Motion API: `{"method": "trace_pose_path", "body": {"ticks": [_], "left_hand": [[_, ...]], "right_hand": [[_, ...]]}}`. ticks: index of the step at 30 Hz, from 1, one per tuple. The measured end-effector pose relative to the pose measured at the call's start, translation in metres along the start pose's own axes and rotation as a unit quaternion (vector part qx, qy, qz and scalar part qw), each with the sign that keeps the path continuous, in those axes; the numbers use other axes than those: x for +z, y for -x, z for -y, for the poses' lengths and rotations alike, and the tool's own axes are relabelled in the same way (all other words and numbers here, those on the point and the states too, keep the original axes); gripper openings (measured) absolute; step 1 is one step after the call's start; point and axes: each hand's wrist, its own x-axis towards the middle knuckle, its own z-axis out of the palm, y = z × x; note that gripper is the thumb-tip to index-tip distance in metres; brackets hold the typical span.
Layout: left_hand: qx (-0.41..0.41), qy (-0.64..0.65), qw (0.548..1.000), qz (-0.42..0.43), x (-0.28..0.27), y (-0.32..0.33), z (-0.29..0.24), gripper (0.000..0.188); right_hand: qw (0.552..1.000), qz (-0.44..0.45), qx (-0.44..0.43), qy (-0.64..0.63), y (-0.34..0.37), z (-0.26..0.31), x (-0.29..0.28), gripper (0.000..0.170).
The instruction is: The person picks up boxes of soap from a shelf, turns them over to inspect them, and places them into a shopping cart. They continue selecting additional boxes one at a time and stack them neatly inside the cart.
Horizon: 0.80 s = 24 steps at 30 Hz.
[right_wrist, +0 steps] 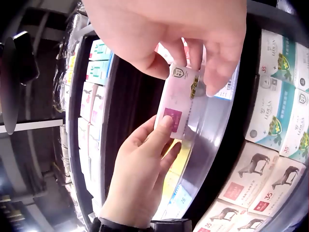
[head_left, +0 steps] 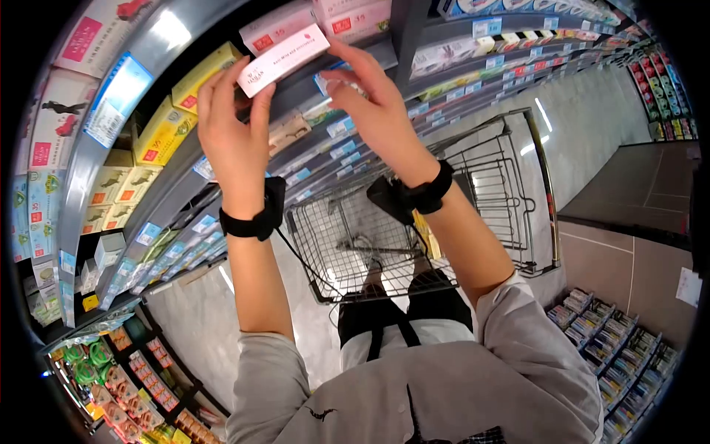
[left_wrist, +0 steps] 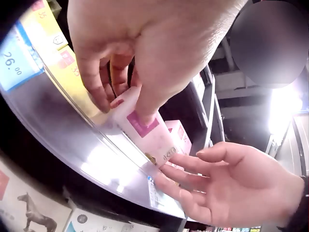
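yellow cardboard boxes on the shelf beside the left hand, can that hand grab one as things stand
Probably not while occupied: the left hand pinches a pale pink-and-white cardboard box. Otherwise the way looks free, with the yellow cardboard boxes close beside the hand.

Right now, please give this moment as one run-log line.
left hand: grips pale box | right hand: at its other end | pale box: by shelf

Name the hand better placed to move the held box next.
Probably the left hand: it pinches one end of the box between thumb and fingers, while the right hand is open at the other end, with no clear grip.
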Motion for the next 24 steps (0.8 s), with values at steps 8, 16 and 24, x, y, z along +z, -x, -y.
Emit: {"method": "trace_pose_path", "body": {"ticks": [8, 16, 24], "left_hand": [[0.047, -0.030, 0.998, 0.009, -0.032, 0.051, -0.050, 0.035], [-0.075, 0.211, 0.839, 0.495, 0.081, 0.188, -0.056, 0.034], [-0.475, 0.194, 0.646, 0.565, 0.231, 0.350, -0.011, 0.078]], "right_hand": [[0.984, 0.055, 0.142, -0.089, 0.048, 0.023, -0.077, 0.043], [0.796, 0.245, 0.530, -0.157, 0.232, -0.070, -0.200, 0.043], [0.771, -0.028, 0.629, -0.097, 0.299, -0.131, -0.251, 0.034]]}}
